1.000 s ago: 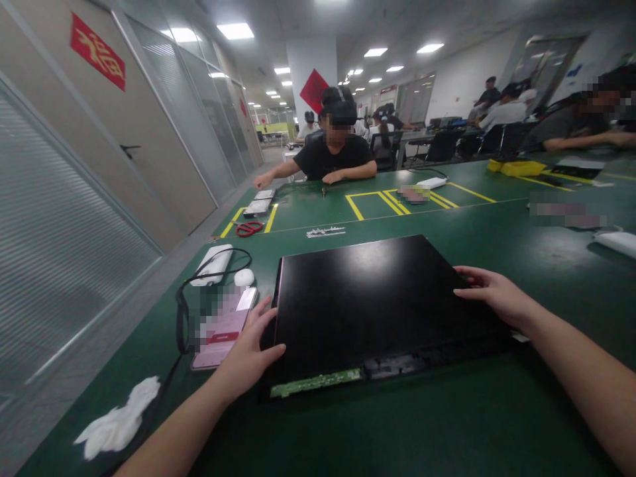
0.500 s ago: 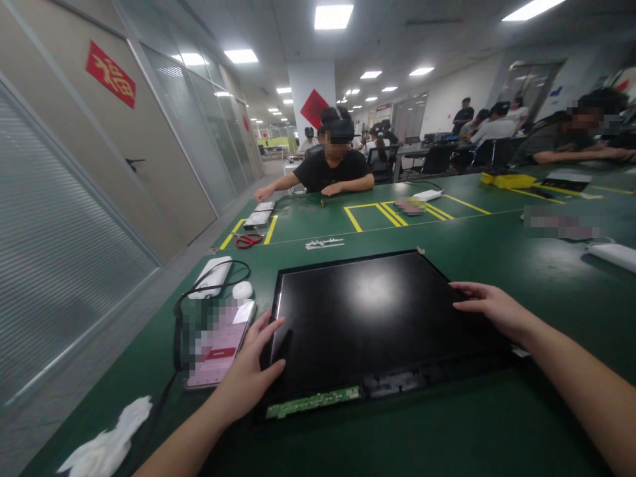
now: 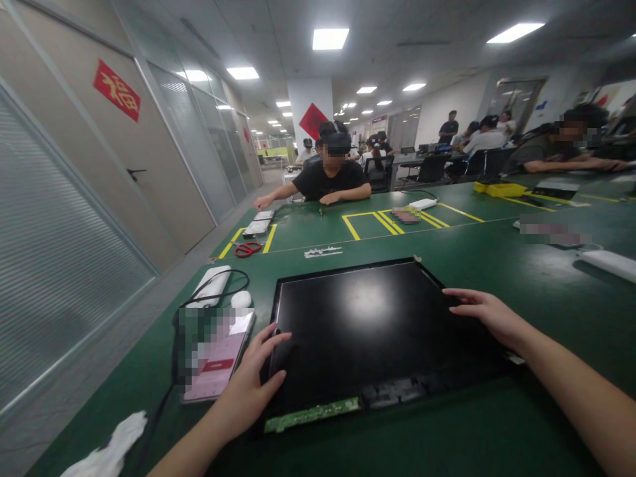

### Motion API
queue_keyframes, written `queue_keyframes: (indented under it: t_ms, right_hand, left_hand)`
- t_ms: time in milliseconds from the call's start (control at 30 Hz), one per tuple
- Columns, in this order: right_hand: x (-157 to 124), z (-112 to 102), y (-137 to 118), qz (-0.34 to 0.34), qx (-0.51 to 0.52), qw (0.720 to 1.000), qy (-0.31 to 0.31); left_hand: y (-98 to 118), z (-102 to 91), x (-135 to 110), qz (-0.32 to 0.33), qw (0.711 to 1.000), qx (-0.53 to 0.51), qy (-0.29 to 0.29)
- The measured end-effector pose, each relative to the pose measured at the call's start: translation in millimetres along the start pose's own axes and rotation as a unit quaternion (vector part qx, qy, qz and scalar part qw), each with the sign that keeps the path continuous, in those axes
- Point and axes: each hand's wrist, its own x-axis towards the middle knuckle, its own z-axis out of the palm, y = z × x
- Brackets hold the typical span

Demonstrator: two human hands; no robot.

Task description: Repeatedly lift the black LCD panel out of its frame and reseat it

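Observation:
A black display panel (image 3: pixel 368 331) lies flat on the green table (image 3: pixel 477 424), its glossy face up and reflecting a ceiling light. Along its near edge runs a strip of green circuit board (image 3: pixel 313 414). My left hand (image 3: pixel 258 371) rests at the panel's left edge, fingers spread and fingertips over the face. At the right edge, my right hand (image 3: pixel 487 315) has its thumb and fingers apart, fingertips by the frame. Left of my left hand is a phone (image 3: pixel 223 354) with a lit pink screen, partly blurred out.
Beyond the phone are a round white case (image 3: pixel 241 300) and a white power bank (image 3: pixel 211 285) with a black cable. White tissue (image 3: pixel 112 450) lies at near left. Red-handled scissors (image 3: pixel 247 249) and small white pieces (image 3: pixel 322 252) are farther back. A person (image 3: pixel 332 175) sits opposite.
The view has tilted up slightly, so the table's contents sit lower in the picture. My left fingers have shifted slightly over the panel; both hands stay at its sides.

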Motion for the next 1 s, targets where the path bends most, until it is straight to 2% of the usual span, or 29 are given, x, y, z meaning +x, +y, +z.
queue_keyframes:
  t_ms: [267, 400, 567, 667, 833, 1000]
  right_hand:
    - [-1, 4, 2, -0.031, -0.043, 0.998, 0.025]
    - [2, 1, 5, -0.045, -0.067, 0.996, 0.031]
    - [6, -4, 12, -0.083, -0.123, 0.988, 0.047]
    - [6, -6, 13, -0.091, -0.125, 0.987, 0.049]
    - [5, -7, 12, -0.092, -0.129, 0.986, 0.051]
    - [5, -4, 13, -0.092, -0.131, 0.986, 0.057]
  left_hand:
    - [-3, 3.3, -1, 0.014, 1.000, 0.014, 0.005]
    - [-7, 6.9, 0, 0.018, 0.999, 0.016, 0.025]
    - [-5, 2.3, 0, 0.019, 0.999, 0.039, 0.004]
    - [-5, 0.1, 0, 0.022, 0.997, 0.078, 0.020]
    - [-15, 2.1, 1, 0.016, 0.988, 0.149, 0.021]
    - [-28, 6.5, 0, 0.015, 0.987, 0.160, 0.017]
